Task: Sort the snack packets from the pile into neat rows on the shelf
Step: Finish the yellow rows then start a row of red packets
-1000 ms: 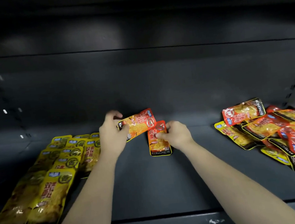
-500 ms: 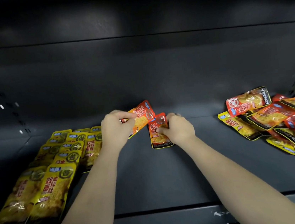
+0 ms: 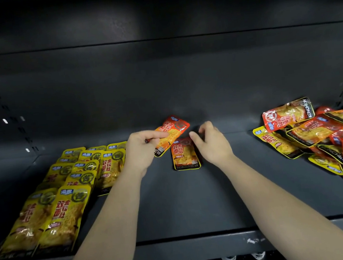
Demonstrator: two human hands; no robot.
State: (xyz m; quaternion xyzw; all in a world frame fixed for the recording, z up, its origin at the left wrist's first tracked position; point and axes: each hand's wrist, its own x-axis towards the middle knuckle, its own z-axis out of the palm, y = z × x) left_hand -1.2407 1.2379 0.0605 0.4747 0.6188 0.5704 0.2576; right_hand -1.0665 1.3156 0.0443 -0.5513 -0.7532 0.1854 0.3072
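My left hand point(image 3: 141, 149) pinches a red-orange snack packet point(image 3: 173, 133) and holds it tilted above the dark shelf point(image 3: 175, 205). A second red-orange packet point(image 3: 185, 155) lies flat on the shelf just below it. My right hand point(image 3: 210, 142) hovers beside that flat packet with loosely curled fingers and holds nothing. Yellow packets point(image 3: 65, 190) lie in rows at the left of the shelf. A loose pile of red and yellow packets point(image 3: 323, 139) sits at the right.
The shelf's back wall point(image 3: 161, 88) rises close behind the packets. Slotted uprights point(image 3: 13, 119) run along both sides. A front lip point(image 3: 181, 249) edges the shelf, with goods dimly visible on the level below.
My right hand has let go of the flat packet and lifted slightly right of it. My left hand has turned its packet more upright and closer to the flat one.
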